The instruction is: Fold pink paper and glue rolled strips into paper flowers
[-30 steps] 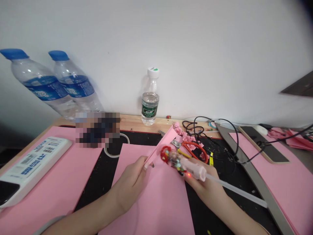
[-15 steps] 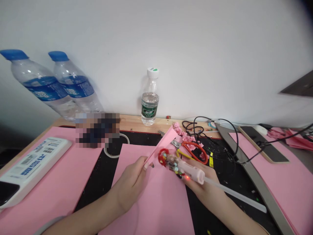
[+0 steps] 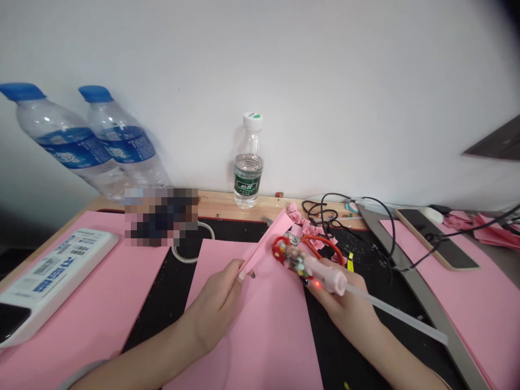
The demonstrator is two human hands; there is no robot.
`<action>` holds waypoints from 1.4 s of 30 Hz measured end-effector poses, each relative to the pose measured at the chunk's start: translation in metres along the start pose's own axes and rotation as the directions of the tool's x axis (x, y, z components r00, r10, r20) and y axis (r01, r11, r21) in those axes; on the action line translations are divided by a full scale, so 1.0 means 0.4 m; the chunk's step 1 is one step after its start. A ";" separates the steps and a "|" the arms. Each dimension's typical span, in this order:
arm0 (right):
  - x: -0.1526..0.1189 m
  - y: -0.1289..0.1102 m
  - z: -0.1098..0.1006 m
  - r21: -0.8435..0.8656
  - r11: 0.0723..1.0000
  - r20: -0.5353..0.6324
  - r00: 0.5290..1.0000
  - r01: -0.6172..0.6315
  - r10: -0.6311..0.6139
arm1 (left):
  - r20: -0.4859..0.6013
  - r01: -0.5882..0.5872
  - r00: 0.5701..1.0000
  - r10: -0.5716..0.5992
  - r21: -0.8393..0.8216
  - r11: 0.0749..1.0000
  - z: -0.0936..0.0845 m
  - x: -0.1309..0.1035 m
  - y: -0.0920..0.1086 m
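Note:
My left hand [image 3: 227,290] pinches the lower end of a folded pink paper strip [image 3: 266,244], which slants up to the right. My right hand [image 3: 345,303] is wrapped round a pale glue gun [image 3: 325,273] with a lit red light. A clear glue stick [image 3: 400,314] sticks out of its back end, and its decorated front points at the folded strip, a little to its right. Beneath both hands lies a large pink sheet [image 3: 260,341]. Orange-handled scissors [image 3: 331,245] rest behind the glue gun, beside crumpled pink paper pieces [image 3: 300,219].
A small water bottle [image 3: 247,179] stands by the wall; two large bottles [image 3: 130,146] are at the left. A white device [image 3: 60,265] lies on pink paper. Black cables [image 3: 365,244] and a phone [image 3: 436,238] are at the right.
My right hand has moved slightly right with the glue gun, whose front is now a little farther from the strip's lower end. My left hand has hardly moved.

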State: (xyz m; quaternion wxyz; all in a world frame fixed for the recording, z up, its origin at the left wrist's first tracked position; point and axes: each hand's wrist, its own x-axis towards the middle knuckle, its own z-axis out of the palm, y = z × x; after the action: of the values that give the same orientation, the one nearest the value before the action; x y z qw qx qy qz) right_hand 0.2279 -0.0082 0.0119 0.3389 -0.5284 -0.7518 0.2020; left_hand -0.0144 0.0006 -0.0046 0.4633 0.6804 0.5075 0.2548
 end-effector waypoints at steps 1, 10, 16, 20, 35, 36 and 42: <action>0.000 0.002 0.000 -0.011 1.000 -0.019 1.000 -0.006 0.006 | 0.001 0.003 1.000 -0.003 -0.001 1.000 0.000 0.000 0.000; -0.004 0.001 0.002 -0.026 0.999 0.015 1.000 0.025 -0.024 | -0.025 -0.003 1.000 0.003 0.005 1.000 0.001 -0.002 0.012; -0.008 -0.004 0.007 -0.013 0.998 0.072 0.996 0.062 -0.061 | 0.009 0.004 1.000 -0.004 -0.014 1.000 -0.002 -0.003 0.007; -0.008 0.002 0.003 -0.029 0.999 0.003 1.000 0.030 -0.030 | -0.004 0.007 1.000 -0.007 -0.023 1.000 -0.003 -0.001 0.010; 0.004 0.020 -0.010 -0.030 0.999 -0.080 0.996 -0.043 0.040 | 0.020 0.040 0.999 -0.039 -0.058 0.998 -0.005 -0.003 0.015; 0.004 0.017 -0.008 -0.022 0.999 -0.067 0.997 -0.035 0.033 | 0.021 0.043 0.999 -0.041 -0.061 0.997 -0.005 -0.004 0.015; -0.007 -0.013 0.009 0.002 0.997 0.053 0.996 0.076 -0.076 | 0.029 0.035 0.999 -0.033 -0.073 0.997 -0.003 -0.005 0.013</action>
State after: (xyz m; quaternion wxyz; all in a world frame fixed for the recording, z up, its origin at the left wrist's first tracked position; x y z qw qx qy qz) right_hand 0.2227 -0.0125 0.0121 0.3264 -0.4940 -0.7799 0.2028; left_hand -0.0137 -0.0012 0.0006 0.4993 0.6576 0.5028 0.2556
